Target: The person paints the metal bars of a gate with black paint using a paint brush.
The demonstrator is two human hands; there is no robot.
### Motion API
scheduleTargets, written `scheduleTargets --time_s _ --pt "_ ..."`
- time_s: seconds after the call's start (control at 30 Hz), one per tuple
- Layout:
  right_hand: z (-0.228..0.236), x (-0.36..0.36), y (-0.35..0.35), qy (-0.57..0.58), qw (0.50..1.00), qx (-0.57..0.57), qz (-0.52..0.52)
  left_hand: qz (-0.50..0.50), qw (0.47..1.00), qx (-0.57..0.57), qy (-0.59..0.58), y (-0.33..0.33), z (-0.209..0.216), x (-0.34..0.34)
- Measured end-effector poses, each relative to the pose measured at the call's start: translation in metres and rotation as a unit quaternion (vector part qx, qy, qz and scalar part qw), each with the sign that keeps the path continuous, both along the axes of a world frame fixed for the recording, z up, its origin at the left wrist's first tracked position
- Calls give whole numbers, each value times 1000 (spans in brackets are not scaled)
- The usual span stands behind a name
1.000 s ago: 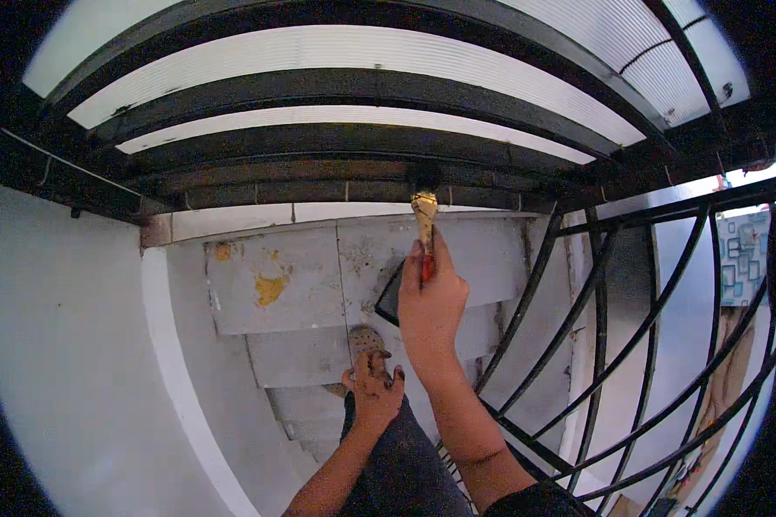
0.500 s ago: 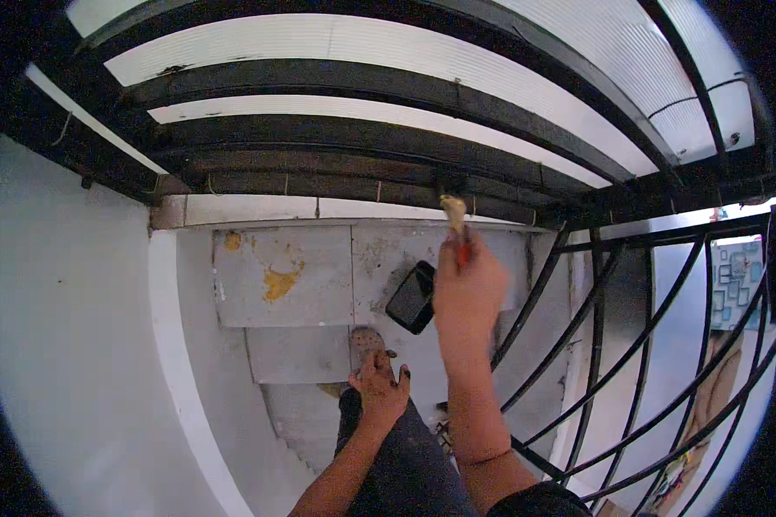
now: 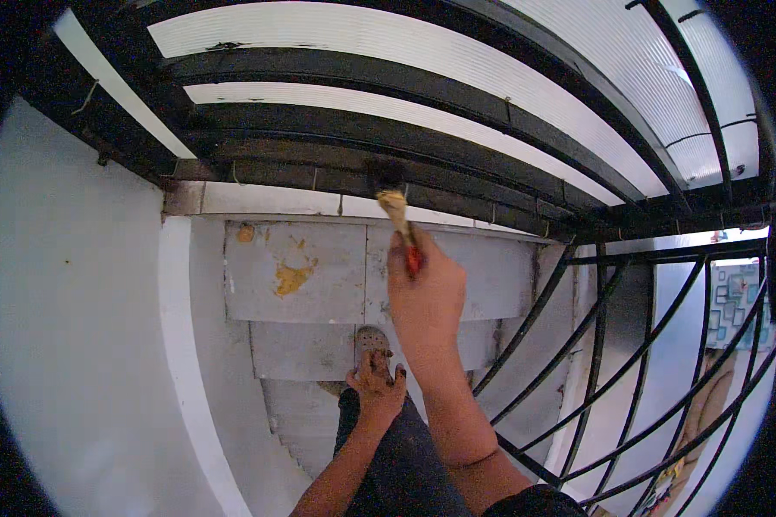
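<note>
Two bare hands in view, one brush. Right hand [image 3: 428, 297] had its fingers wrapped round the red handle of a paintbrush [image 3: 393, 205], grip narrow and firm-looking. Brush sat mid-scene, far side of that hand, tilted slightly left, pale ferrule showing, dark bristles up at the lowest black beam [image 3: 276, 157]. Black on black there, so couldn't tell exact bristle contact.

Left hand [image 3: 376, 379] was low and near, left of the right forearm, back of hand up. Fingers loosely spread, thumb apart, dark smudges on the tips. Palm side hidden. Just beyond it: perforated shoe [image 3: 371, 339] on a grey step. Dark trousers [image 3: 397, 452] at the near edge.

Far side: more black bars with white ribbed panels [image 3: 336, 30] between them. Below the beam, grey tiled steps [image 3: 491, 267], upper one carrying a yellow patch [image 3: 292, 278] left of the brush and a smaller orange spot [image 3: 246, 233] farther left. Right: black railing [image 3: 599, 336] with curved bars. Left: pale wall [image 3: 69, 319], white band [image 3: 179, 345] along its right edge.
</note>
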State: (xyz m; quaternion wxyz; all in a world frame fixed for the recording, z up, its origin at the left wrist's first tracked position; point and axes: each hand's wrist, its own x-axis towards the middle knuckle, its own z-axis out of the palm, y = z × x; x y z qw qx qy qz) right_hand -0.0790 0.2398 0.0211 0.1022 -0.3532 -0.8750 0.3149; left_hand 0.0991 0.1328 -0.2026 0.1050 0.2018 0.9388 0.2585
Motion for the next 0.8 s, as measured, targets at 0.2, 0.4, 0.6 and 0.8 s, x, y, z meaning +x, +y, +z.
scheduleTargets --time_s 0.2,0.4,0.6,0.8 --pt "3 -2 12 -12 993 83 -78 37 994 47 -89 -3 4 -5" --pt "0 -13 -2 -3 997 74 20 118 966 131 -188 -17 25 -25" --pt "8 -32 -24 2 999 49 -7 285 849 375 -240 -73 -9 -71" --pt "12 -41 -23 11 997 45 61 348 828 412 -155 -121 0 -143"
